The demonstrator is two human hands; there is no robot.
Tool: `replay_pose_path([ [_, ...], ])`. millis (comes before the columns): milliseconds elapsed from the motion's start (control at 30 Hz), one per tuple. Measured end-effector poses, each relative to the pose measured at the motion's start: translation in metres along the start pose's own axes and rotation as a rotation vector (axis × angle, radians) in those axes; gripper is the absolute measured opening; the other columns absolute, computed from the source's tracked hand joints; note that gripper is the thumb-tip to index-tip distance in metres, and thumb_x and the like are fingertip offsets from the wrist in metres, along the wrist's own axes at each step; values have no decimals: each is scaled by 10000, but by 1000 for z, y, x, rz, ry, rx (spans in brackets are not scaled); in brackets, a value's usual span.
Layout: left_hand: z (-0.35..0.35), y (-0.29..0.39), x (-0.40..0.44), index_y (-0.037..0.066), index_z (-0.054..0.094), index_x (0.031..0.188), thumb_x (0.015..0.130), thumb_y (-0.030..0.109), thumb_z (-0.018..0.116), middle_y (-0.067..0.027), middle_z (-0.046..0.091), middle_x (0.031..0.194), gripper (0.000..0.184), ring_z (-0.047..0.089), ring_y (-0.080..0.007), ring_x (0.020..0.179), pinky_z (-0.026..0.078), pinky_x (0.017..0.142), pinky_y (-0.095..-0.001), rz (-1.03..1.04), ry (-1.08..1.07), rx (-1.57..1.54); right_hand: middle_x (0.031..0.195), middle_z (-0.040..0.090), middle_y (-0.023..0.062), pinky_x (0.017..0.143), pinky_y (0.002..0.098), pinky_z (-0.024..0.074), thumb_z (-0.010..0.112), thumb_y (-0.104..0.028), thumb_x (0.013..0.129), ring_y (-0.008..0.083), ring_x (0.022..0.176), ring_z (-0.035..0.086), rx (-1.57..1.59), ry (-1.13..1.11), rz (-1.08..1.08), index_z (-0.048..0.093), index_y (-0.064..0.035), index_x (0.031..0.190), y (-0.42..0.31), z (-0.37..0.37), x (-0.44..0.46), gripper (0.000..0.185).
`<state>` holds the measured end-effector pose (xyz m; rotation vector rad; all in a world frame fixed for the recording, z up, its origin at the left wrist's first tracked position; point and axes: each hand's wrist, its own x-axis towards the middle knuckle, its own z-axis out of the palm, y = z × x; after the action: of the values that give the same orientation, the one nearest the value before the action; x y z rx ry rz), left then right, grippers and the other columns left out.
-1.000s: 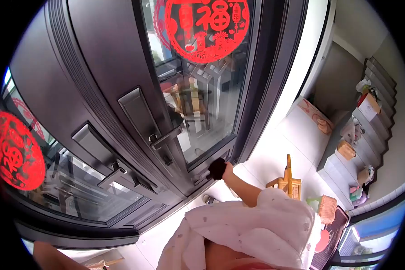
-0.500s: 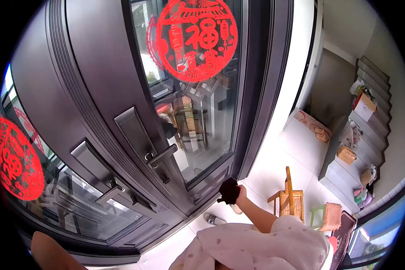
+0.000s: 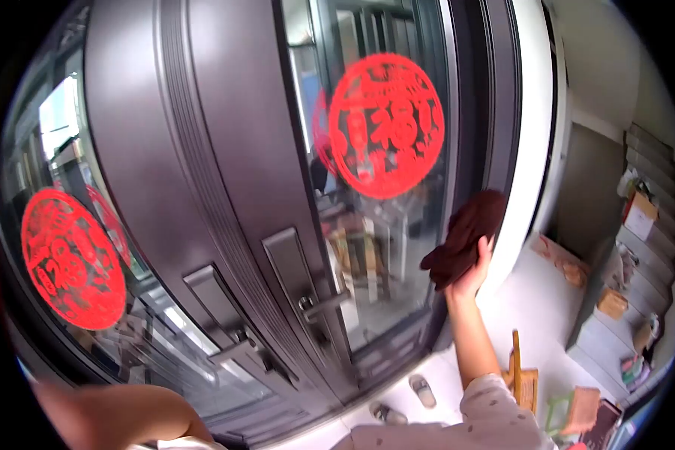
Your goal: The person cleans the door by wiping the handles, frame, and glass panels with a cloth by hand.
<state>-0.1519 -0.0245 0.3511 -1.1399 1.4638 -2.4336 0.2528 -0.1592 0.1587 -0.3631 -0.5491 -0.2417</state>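
My right hand (image 3: 471,279) grips a bunched dark maroon cloth (image 3: 469,232), raised in front of the right edge of the dark double door (image 3: 236,150). The cloth overlaps the door frame beside the glass pane; whether it touches the surface I cannot tell. On that glass sits a round red paper-cut decoration (image 3: 387,126), with a similar red one (image 3: 73,259) on the left pane. Two lever handles, a right one (image 3: 326,306) and a left one (image 3: 232,351), stick out from the door. My left arm (image 3: 127,412) is bent and blurred at the lower left, its hand out of sight.
A pair of slippers (image 3: 422,391) lies on the white tiled floor by the door. At the lower right stand a bamboo chair (image 3: 529,388) and a small green-legged seat (image 3: 581,411). Farther right, boxes and bags sit on the stairs (image 3: 600,352), including a cardboard box (image 3: 640,215).
My right hand has lifted the cloth from low by the door's bottom corner up to the frame beside the glass. The view has shifted, and the door now appears farther right.
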Motion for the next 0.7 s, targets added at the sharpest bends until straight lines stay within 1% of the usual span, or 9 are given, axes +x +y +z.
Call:
replay_pose_path([
  [100, 11, -67, -84, -47, 514, 916, 808, 126, 426, -223, 548, 992, 223, 524, -315, 958, 411, 882, -416, -333, -114, 367, 1297, 383, 117, 980, 319, 293, 416, -224, 867, 213, 1168, 397, -199, -311, -367, 248, -22, 1346, 13, 75, 66, 546],
  [133, 15, -86, -100, -47, 528, 921, 802, 104, 435, -197, 558, 988, 214, 530, -285, 929, 415, 859, -396, -332, -276, 384, 1359, 316, 135, 1035, 320, 216, 417, -219, 864, 226, 1247, 319, -333, -390, -481, 203, 17, 1361, 17, 95, 86, 590],
  [167, 29, -94, -115, -22, 554, 870, 790, 93, 460, -167, 579, 947, 168, 534, -261, 888, 419, 815, -372, -295, -420, 597, 1359, 316, 135, 1035, 320, 216, 417, -219, 864, 226, 1247, 319, -303, -406, -504, 203, 17, 1361, 19, 123, 102, 590],
  [233, 51, -114, -141, -12, 555, 828, 740, 23, 477, -159, 578, 921, 122, 546, -265, 863, 416, 788, -350, -268, -700, 583, 1432, 184, 178, 1074, 342, 114, 422, -136, 857, 286, 1335, 159, -644, -651, -899, 197, 43, 1359, 30, 177, 126, 579],
  [267, 60, -134, -159, 35, 565, 794, 637, 11, 543, -102, 588, 861, 160, 553, -264, 770, 417, 707, -329, -160, -755, 603, 1431, 201, 165, 1072, 364, 130, 438, -148, 852, 315, 1329, 168, -731, -684, -979, 239, 9, 1359, 45, 196, 141, 566],
  [333, 78, -159, -181, 30, 538, 792, 649, 29, 564, -99, 578, 899, 145, 544, -267, 792, 420, 705, -358, -122, -964, 684, 1416, 230, 167, 1059, 411, 189, 449, -166, 840, 378, 1301, 202, -844, -689, -1107, 286, -58, 1356, 76, 235, 162, 552],
  [467, 100, -215, -221, 41, 537, 837, 654, 70, 596, -103, 551, 1011, 194, 526, -266, 915, 403, 786, -371, 2, -1070, 816, 1391, 282, 158, 1032, 497, 206, 428, -244, 849, 362, 1279, 249, -880, -809, -1033, 299, -37, 1337, 128, 302, 193, 546],
  [633, 120, -237, -238, 47, 543, 980, 660, 107, 612, -123, 490, 1180, 332, 467, -295, 1086, 355, 923, -413, -25, -1112, 909, 1364, 342, 124, 1035, 506, 184, 363, -326, 863, 297, 1265, 290, -897, -618, -1134, 339, 1, 1301, 146, 388, 245, 547],
  [700, 126, -234, -242, 34, 542, 1067, 724, 225, 611, -167, 424, 1258, 400, 414, -309, 1144, 316, 966, -450, -81, -1213, 867, 1361, 351, 114, 1031, 513, 185, 336, -334, 867, 287, 1261, 298, -877, -584, -1130, 346, -10, 1302, 138, 422, 266, 542],
])
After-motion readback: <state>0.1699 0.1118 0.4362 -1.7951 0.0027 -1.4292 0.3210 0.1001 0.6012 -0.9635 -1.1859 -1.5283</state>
